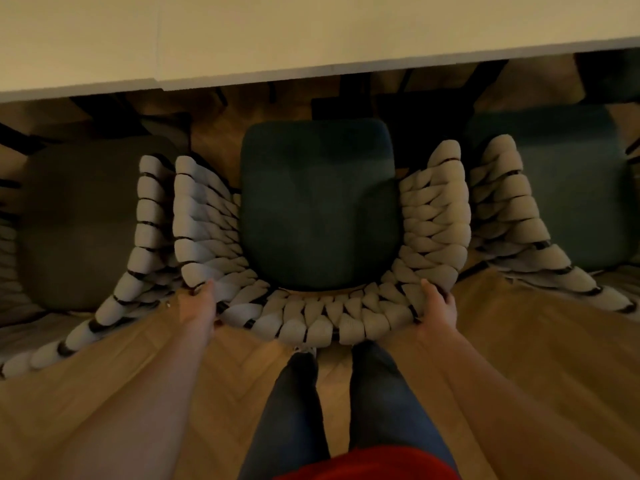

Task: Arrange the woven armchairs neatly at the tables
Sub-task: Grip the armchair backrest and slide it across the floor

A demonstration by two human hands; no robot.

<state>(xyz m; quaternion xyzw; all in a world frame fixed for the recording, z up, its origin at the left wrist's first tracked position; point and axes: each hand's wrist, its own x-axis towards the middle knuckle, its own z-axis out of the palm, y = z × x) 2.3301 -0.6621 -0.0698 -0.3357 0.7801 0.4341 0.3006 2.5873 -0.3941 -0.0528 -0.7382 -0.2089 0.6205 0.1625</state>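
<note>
- While both hands are on it, the middle armchair [318,216] sits facing the white surface [311,32], its dark green cushion [318,209] just short of the edge rather than tucked under.
- Left hand [199,303] grips the woven backrest at its left rear corner; the fingers wrap out of sight behind the weave, so only the back of the hand shows.
- Right hand [438,303] does the same at the right rear corner, fingers [429,289] curled over the thick rope rim.
- The person's legs stand right behind the chair back, on the wooden floor [519,358].
- Left neighbour chair [93,223] with a grey-brown cushion and right neighbour chair [561,202] with a teal cushion are already lined up at the same surface, arms nearly touching the middle one on both sides.
- Progress guess: this row looks close to done. All three face the surface, and the middle one looks fairly square with the others.
- What's left, as far as I can judge: maybe a small push forward or a nudge sideways to even the gaps, since the left gap looks tighter than the right.
- Can't see any other tables from here, so no idea how many more chairs are waiting.
</note>
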